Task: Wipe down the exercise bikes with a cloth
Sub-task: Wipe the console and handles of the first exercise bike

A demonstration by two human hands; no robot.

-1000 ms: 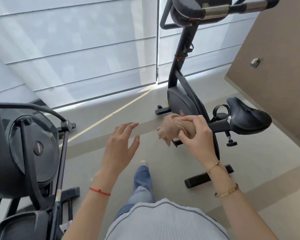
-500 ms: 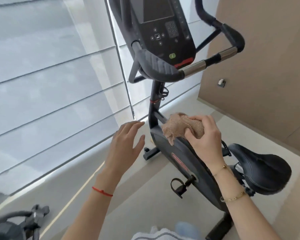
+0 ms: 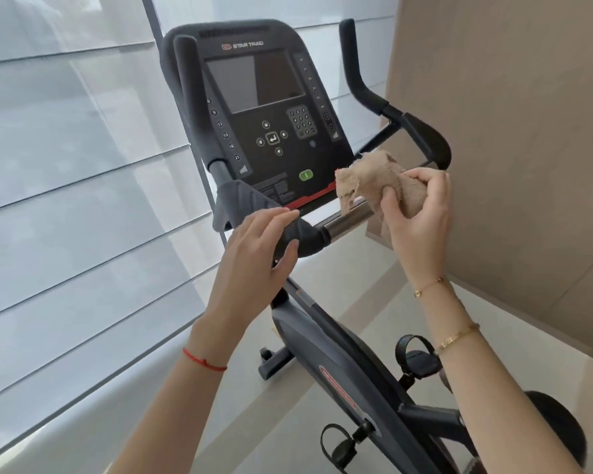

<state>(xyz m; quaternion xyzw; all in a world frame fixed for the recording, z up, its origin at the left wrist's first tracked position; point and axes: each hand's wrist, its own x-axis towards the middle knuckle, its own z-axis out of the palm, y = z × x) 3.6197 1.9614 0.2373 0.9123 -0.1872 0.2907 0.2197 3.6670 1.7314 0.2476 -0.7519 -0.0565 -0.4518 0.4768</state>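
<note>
Item: cloth (image 3: pixel 379 184), tan terry, bunched. Held in the right hand (image 3: pixel 416 213), fingers and thumb curled round the wad from its right side, so that a loose flap sticks out to the left of the grip. The flap hangs just over the bare metal section of the handlebar (image 3: pixel 348 218); whether it touches the metal cannot be told. Handling, as judged: light, soft, fully compliant; it will take the shape of whatever it is pressed on and will not slip in a closed fist. Best held as now, wadded in the palm with a free face left forward for wiping; the trailing corner may snag on the console's lower edge.

Item: exercise bike (image 3: pixel 326 354), dark frame. Judged heavy, rigid and stable on its floor feet; it should not shift under wiping pressure. The console (image 3: pixel 271 107), up and to the left of the cloth grip, carries a screen and keypad: smooth, probably sensitive to hard pressing, so light strokes suit it. The rubber handlebar grip (image 3: pixel 254 203) looks ribbed and tacky; the metal section looks slick.

Item: left hand (image 3: pixel 254 249), holding nothing, fingers straight and spread, hovering at the rubber grip to the left of and below the cloth; contact is uncertain. It is judged placed to steady the bar.

Wiping appears not yet begun.
</note>
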